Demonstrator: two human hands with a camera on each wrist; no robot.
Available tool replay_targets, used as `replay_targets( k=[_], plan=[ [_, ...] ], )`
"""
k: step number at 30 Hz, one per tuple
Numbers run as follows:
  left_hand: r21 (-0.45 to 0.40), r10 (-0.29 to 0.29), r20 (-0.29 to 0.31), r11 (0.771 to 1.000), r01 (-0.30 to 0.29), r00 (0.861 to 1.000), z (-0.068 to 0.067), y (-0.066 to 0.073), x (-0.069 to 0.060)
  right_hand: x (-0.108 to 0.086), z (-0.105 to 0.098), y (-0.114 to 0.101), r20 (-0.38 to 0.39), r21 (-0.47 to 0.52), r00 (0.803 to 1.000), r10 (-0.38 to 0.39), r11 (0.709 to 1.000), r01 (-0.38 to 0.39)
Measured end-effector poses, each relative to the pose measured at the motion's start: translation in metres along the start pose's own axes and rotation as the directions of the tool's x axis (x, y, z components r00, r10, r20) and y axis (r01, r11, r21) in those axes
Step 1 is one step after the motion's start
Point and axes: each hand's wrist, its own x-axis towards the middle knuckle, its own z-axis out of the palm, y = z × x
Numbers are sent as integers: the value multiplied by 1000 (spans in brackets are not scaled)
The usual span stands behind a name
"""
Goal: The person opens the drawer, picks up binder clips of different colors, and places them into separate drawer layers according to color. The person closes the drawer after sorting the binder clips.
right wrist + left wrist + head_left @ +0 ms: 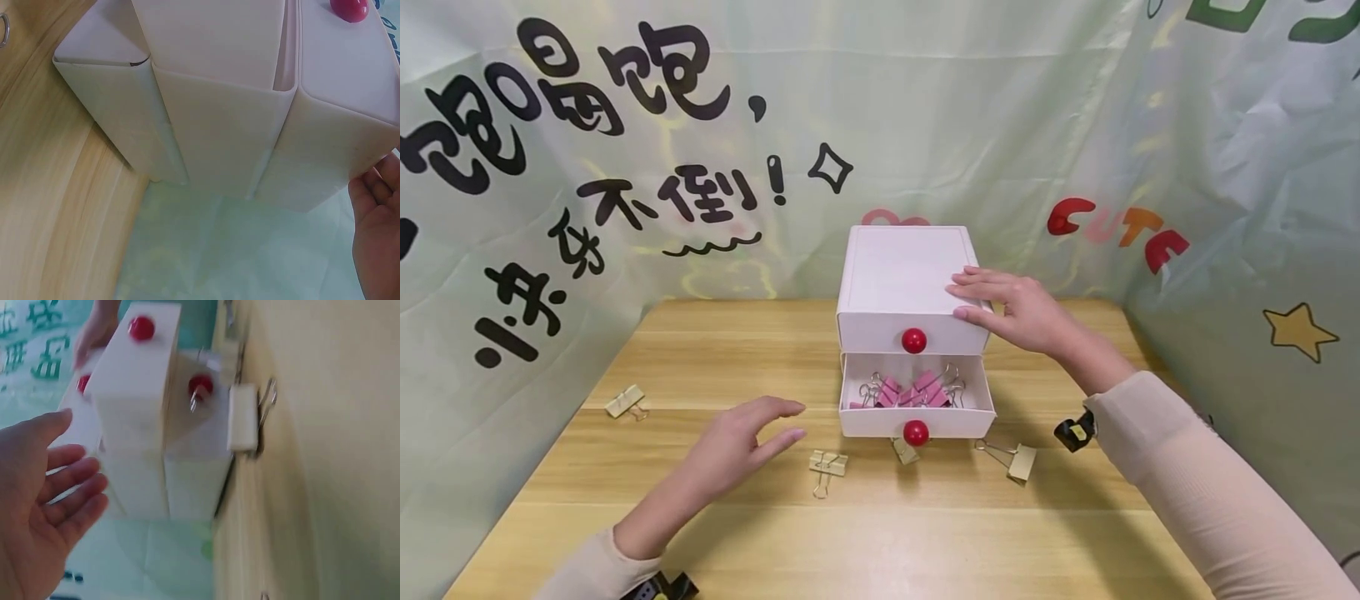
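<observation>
A white desktop drawer box [910,267] with red round knobs stands on the table. Its middle drawer [134,381] is pulled out, while the top and bottom ones are in. Pink binder clips [925,390] with silver wire handles lie inside the pulled-out drawer. My right hand [1011,308] rests its fingers on the right edge of the box's top; the right wrist view has this hand [378,219] at the box's side corner. To the left of the drawer, my left hand [737,446] hovers over the table with fingers extended, holding nothing and apart from the box.
Pale yellow binder clips lie on the wooden table: one clip [625,402] far left, another [828,465] near my left hand, one [905,451] partly under the drawer front, one [1021,464] to its right. A printed cloth [925,125] hangs behind the table.
</observation>
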Motion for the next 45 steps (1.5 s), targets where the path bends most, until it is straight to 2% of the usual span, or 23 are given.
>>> replay_targets(
  k=[2,5,7,9,11,14,17,19,21,22,23,24,25,27,28,29,30,31,33,35,37,39,45],
  plan=[
    [7,124,-50,992,-123,991,6,8,2,0,0,0,-2,-1,1000,-1,1000,1],
    [6,289,-87,957,-289,954,15,18,8,-1,0,0,-6,-2,1000,-1,1000,1],
    [-1,348,-75,937,-349,935,21,25,11,-1,0,0,-7,1,1000,0,1000,0],
    [-41,348,-46,936,-349,937,26,33,14,-1,0,0,-6,4,1000,2,1000,-2],
    [-88,300,14,951,-298,954,32,41,16,-1,0,-1,-4,6,1000,2,1000,-2],
    [-165,187,132,973,-165,973,39,54,20,-1,0,-2,-2,7,1000,5,1000,-5],
    [-240,65,245,971,-4,967,47,65,26,-1,0,-2,-2,4,1000,10,1000,-10],
    [-321,-20,302,939,121,953,54,71,28,-1,0,-1,-2,2,1000,11,1000,-11],
    [-411,-107,350,875,255,931,60,74,31,-1,1,-1,-3,2,1000,11,1000,-11],
    [-445,-136,363,844,300,922,63,76,31,-1,1,-1,-3,2,1000,9,1000,-9],
    [-463,-151,363,827,318,920,66,77,32,-1,1,-1,-5,2,1000,7,1000,-7],
    [-472,-153,353,823,316,923,69,78,33,-1,1,-1,-6,2,1000,7,1000,-7],
    [-472,-148,335,828,302,930,71,79,33,-1,1,-1,-8,2,1000,7,1000,-7],
    [-422,-83,252,887,186,964,76,79,34,-1,1,-1,-11,0,1000,7,1000,-7],
    [-366,-22,190,926,92,982,78,79,35,-1,1,-1,-10,0,1000,6,1000,-6],
    [-294,53,123,956,-14,991,80,79,36,-2,1,0,-13,0,1000,8,1000,-8],
    [-217,128,60,970,-113,990,82,78,37,-2,1,0,-13,0,1000,9,1000,-9],
    [-126,204,-1,971,-203,979,84,76,38,-2,1,0,-15,2,1000,9,1000,-9],
    [45,351,-108,936,-348,930,87,74,41,-2,1,0,-18,5,1000,8,1000,-8],
    [140,439,-160,897,-420,884,89,71,44,-1,1,0,-25,8,1000,5,1000,-5],
    [174,478,-178,876,-450,860,89,70,47,-1,2,0,-28,11,1000,-3,1000,3],
    [192,494,-178,866,-462,851,89,70,50,-1,2,1,-34,12,999,-8,1000,9],
    [261,498,-136,852,-454,857,85,76,59,-1,2,1,-40,23,999,-7,1000,8]
  ],
)
